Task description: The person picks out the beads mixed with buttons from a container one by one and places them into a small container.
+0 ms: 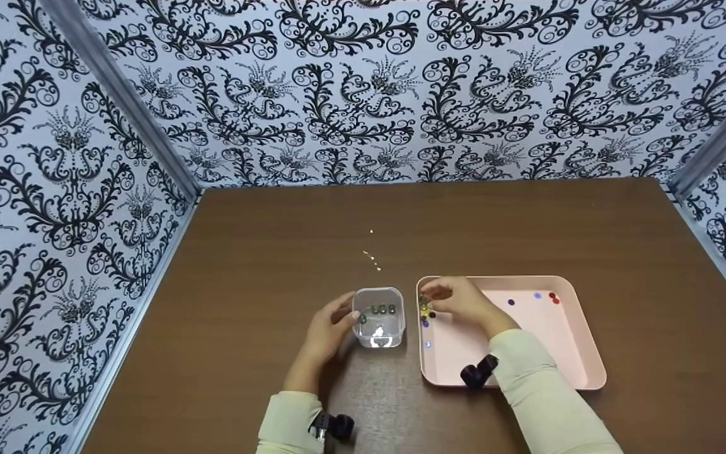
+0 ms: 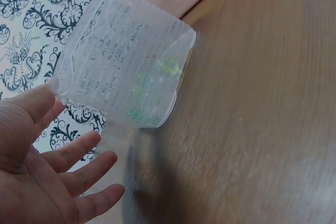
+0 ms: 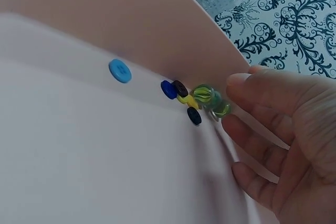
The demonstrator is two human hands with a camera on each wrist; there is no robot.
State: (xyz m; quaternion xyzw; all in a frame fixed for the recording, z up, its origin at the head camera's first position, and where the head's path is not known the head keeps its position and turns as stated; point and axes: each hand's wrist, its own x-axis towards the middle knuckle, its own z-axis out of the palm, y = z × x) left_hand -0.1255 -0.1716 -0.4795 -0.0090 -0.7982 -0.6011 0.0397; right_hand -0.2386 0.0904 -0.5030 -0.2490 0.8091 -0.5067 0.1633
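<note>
A clear plastic container (image 1: 378,339) stands on the table with several green glass marbles (image 1: 382,309) in it. My left hand (image 1: 328,328) pinches its left side at the rim between thumb and forefinger, while the other fingers (image 2: 94,203) spread apart. Right of it lies a pink tray (image 1: 527,353). My right hand (image 1: 464,301) reaches into the tray's far left corner, its fingers loosely bent beside glass marbles (image 3: 205,95) with yellow-green swirls. No marble shows in its grasp. Next to these marbles lie a yellow button (image 3: 192,102), black buttons (image 3: 194,115) and a dark blue button (image 3: 168,89).
A light blue button (image 3: 120,71) lies along the tray's left wall. Red buttons (image 1: 554,298), another blue button (image 1: 537,295) and a dark button (image 1: 512,302) lie toward its far right. Small bright spots (image 1: 372,257) show on the brown table (image 1: 243,252). Patterned walls (image 1: 363,94) enclose it.
</note>
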